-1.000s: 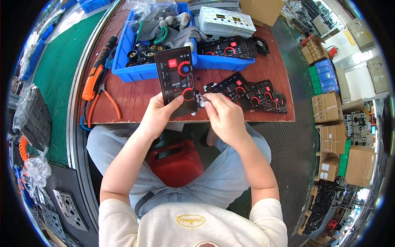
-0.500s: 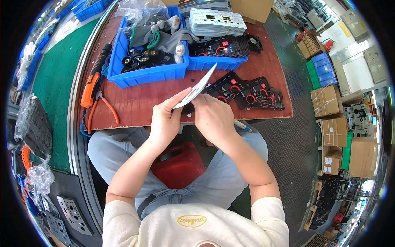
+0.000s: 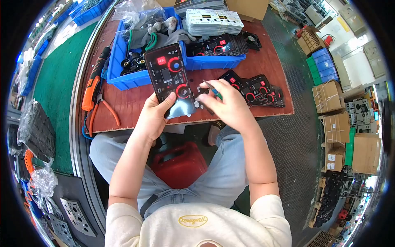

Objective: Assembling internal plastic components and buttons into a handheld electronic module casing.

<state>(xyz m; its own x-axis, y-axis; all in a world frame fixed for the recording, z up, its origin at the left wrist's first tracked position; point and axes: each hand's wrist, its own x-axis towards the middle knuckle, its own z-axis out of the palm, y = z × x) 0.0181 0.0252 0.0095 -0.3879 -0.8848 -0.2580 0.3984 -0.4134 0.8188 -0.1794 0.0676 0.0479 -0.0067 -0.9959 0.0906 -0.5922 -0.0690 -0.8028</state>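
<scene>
My left hand grips the lower end of a black faceplate with red rings and a red square, thumb on its printed front. The plate is tilted up above the front edge of the table. Just to its right, my right hand is closed on a slim pen-like tool with a dark tip and a green-blue part. The tool is apart from the plate; its exact kind is unclear. Small white round pieces lie on the tabletop between plate and right hand. More black faceplates lie in a fanned pile beyond my right hand.
A blue bin holds black knobs and grey gloves. Beside it, another blue bin carries black faceplates, near a stack of white plates. An orange-black power screwdriver and orange-handled pliers lie on the left of the red-brown table.
The faceplate has turned from nearly edge-on to show its printed front, and moved left. My right hand has moved right, away from it, and the tool now points up and left.
</scene>
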